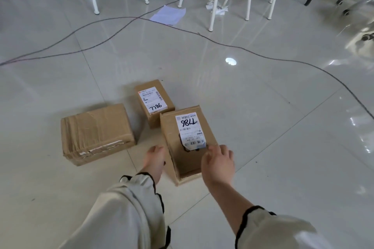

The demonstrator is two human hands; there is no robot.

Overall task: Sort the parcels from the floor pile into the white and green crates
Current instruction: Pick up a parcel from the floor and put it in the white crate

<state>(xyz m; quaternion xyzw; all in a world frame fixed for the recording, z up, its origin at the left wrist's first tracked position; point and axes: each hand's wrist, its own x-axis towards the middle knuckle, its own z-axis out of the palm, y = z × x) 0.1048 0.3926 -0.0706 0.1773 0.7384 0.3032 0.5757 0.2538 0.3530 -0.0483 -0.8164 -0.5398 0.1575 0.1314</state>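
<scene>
labels (189, 130): small print unreadable | right-edge objects (362, 40): blurred

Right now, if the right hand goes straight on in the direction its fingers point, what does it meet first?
Most likely the right hand meets the top of the long parcel at its torn label; the fingertips seem just above it already. Depth is unclear, so contact may already exist.

The floor (263, 97) is shiny smooth tile. The boxes (97, 133) are dull brown cardboard with paper labels (189, 129).
</scene>
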